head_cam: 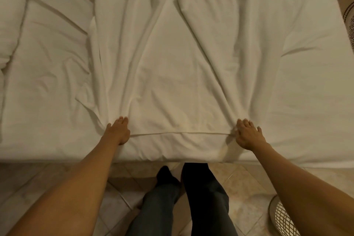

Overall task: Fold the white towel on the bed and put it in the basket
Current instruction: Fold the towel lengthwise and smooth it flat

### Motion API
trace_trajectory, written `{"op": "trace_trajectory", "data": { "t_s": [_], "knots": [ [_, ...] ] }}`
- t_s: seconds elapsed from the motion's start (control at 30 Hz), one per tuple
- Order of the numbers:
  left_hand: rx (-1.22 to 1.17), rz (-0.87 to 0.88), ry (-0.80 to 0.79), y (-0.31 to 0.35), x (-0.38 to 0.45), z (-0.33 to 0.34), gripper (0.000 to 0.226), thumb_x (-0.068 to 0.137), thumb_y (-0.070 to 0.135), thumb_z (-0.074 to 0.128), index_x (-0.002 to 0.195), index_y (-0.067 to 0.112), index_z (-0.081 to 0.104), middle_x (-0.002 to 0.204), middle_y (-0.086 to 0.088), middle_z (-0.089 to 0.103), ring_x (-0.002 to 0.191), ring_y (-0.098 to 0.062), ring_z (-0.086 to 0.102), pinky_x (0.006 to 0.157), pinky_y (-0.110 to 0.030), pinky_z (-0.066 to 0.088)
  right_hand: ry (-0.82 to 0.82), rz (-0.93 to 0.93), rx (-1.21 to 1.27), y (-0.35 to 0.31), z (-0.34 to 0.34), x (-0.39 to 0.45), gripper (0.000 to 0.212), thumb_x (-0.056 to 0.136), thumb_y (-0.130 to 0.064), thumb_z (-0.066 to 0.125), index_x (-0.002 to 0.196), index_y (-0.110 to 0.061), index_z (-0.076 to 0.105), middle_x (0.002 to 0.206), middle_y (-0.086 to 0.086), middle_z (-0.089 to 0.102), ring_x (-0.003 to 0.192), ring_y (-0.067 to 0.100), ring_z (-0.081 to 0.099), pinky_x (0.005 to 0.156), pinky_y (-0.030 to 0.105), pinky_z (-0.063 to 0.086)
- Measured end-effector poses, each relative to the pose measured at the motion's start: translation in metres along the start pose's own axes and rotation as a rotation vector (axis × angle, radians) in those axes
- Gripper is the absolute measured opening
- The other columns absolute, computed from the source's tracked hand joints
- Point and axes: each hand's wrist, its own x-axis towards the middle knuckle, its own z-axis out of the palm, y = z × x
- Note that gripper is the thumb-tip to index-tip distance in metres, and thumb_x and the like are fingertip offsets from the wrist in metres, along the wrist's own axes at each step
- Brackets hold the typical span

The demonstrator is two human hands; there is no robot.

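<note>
Towel (172,67) lying rumpled across bed (306,82) middle, ridges rising at far edge. Open sheet lying on both sides. Pillow (11,15) crowding far left. Basket (283,216) standing on floor lower right, right forearm crossing over it.

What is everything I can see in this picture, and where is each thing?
white towel: one, white, spread wrinkled across the middle of the bed, near edge by the hands
bed: one, white sheet, fills the upper part of the view
pillow: one, white, at the far left on the bed
basket: one, white lattice, on the floor at lower right, partly behind the right arm
second basket: one, tan with a dark pattern, beyond the bed's right edge, mostly cut off
floor: beige tiles, below the bed
legs: two, dark trousers and socks, bottom centre
left hand: one, fingers on the towel's near left corner
right hand: one, fingers on the towel's near right corner
</note>
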Motion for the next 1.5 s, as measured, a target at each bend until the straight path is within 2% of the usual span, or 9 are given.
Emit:
{"op": "trace_trajectory", "data": {
  "t_s": [0.23,0.43,0.67,0.9,1.13,1.4,1.5],
  "knots": [
    [0.021,0.005,0.127,0.001,-0.006,-0.049,0.06,0.102,0.033,0.026,0.151,0.006,0.003,0.16,-0.014,0.001,0.148,-0.025,0.007,0.118,-0.045,0.015,0.132,0.035,0.035,-0.025,-0.035,0.001,0.057,0.099,-0.038,0.024,0.147,-0.01,0.012,0.155,0.016,0.014,0.143,0.029,0.009,0.114,0.05,0.012],
    [0.06,0.093,0.25,0.043,-0.012,-0.116,0.059,0.102,0.035,0.026,0.15,0.007,0.006,0.159,-0.014,0.003,0.147,-0.026,0.009,0.118,-0.044,0.017,0.215,0.059,0.088,-0.032,-0.08,-0.003,0.057,0.099,-0.035,0.026,0.148,-0.01,0.011,0.156,0.016,0.01,0.144,0.03,0.006,0.115,0.049,0.012],
    [0.079,0.225,0.339,0.148,0.007,-0.185,0.058,0.102,0.034,0.026,0.151,0.009,0.007,0.16,-0.012,0.001,0.148,-0.025,0.006,0.119,-0.042,0.013,0.332,0.086,0.199,-0.002,-0.13,0.028,0.056,0.099,-0.032,0.029,0.147,-0.009,0.013,0.156,0.017,0.011,0.144,0.031,0.006,0.115,0.049,0.014],
    [0.133,0.316,0.321,0.273,0.052,-0.228,0.058,0.102,0.035,0.025,0.151,0.008,0.006,0.16,-0.012,0.0,0.148,-0.024,0.005,0.119,-0.043,0.011,0.345,0.102,0.269,0.054,-0.166,0.093,0.057,0.099,-0.031,0.029,0.148,-0.008,0.012,0.156,0.017,0.009,0.144,0.031,0.006,0.115,0.047,0.014],
    [0.209,0.41,0.372,0.387,0.1,-0.262,0.058,0.102,0.035,0.027,0.151,0.009,0.008,0.16,-0.012,0.002,0.148,-0.025,0.007,0.119,-0.042,0.014,0.347,0.112,0.358,0.103,-0.194,0.16,0.056,0.099,-0.03,0.027,0.148,-0.008,0.011,0.156,0.017,0.007,0.144,0.03,0.005,0.116,0.045,0.014],
    [0.278,0.486,0.388,0.466,0.141,-0.282,0.058,0.102,0.035,0.028,0.15,0.01,0.009,0.16,-0.011,0.002,0.148,-0.024,0.006,0.119,-0.042,0.013,0.369,0.151,0.454,0.149,-0.207,0.214,0.055,0.099,-0.028,0.029,0.146,-0.003,0.016,0.155,0.019,0.015,0.143,0.031,0.01,0.114,0.044,0.019],
    [0.296,0.521,0.403,0.487,0.153,-0.288,0.058,0.102,0.036,0.028,0.15,0.009,0.009,0.16,-0.012,0.002,0.148,-0.025,0.007,0.119,-0.042,0.014,0.325,0.189,0.553,0.156,-0.201,0.224,0.055,0.1,-0.031,0.028,0.146,-0.003,0.016,0.156,0.018,0.012,0.144,0.03,0.007,0.116,0.041,0.016]
  ]
}}
